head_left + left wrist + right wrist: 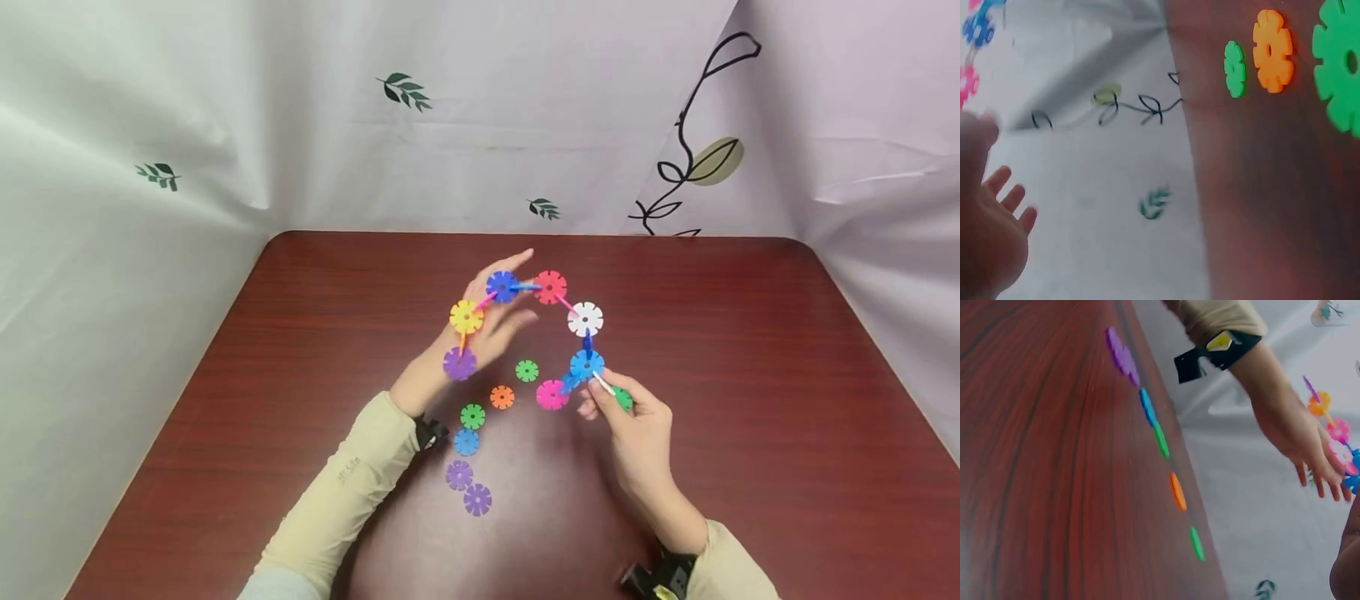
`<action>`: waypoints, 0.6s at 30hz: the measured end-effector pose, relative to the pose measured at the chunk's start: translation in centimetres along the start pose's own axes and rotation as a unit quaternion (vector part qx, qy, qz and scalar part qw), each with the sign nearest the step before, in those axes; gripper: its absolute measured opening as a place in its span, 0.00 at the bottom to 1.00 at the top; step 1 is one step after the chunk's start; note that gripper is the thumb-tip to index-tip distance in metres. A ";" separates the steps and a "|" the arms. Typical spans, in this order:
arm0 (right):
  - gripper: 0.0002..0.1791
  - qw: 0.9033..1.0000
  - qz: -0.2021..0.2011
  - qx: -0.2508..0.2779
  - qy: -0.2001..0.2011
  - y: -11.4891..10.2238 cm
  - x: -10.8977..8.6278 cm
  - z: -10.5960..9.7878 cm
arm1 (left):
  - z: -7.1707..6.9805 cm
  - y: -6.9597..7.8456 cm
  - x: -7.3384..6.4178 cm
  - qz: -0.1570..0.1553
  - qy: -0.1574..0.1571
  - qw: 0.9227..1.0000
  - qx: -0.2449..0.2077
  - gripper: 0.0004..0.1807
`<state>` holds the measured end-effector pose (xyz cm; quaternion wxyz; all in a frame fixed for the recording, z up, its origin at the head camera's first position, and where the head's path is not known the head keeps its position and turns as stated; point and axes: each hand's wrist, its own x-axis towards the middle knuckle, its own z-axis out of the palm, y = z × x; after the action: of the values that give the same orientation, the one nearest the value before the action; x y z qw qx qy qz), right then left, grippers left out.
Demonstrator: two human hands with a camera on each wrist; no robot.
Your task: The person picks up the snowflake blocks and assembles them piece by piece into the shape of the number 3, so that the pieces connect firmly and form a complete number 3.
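A curved chain of slotted plastic snowflake discs hangs above the table, with a yellow disc [467,317], a dark blue disc [502,287], a red disc [550,287] and a white disc [585,319] along it. My right hand [643,429] pinches a white edge-on disc [603,383] by the light blue disc [587,365]. A pink disc [552,395] ends the chain near those fingers, and a green disc [623,398] shows partly behind them. Behind the chain's left side, my left hand [491,321] has its fingers extended; the right wrist view shows this hand [1291,428] too.
On the brown table [262,467] lie loose discs in a rough line: a green disc [527,371], an orange disc [502,397], another green disc [472,416], a blue disc [467,442] and two purple discs [477,500]. White patterned cloth [480,150] surrounds the table's far side.
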<state>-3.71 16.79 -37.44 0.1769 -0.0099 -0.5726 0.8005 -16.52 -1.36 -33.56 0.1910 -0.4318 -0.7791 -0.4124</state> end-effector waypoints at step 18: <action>0.08 0.989 0.028 0.123 0.079 1.2 -1.2 4.1 | -2.8 0.3 -2.3 -0.177 -0.059 0.803 -0.567 0.34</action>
<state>-3.83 12.40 -37.33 0.1995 -0.0674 -0.4533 0.8661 -15.13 -4.71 -33.28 -0.2105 -0.3417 -0.4790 -0.7806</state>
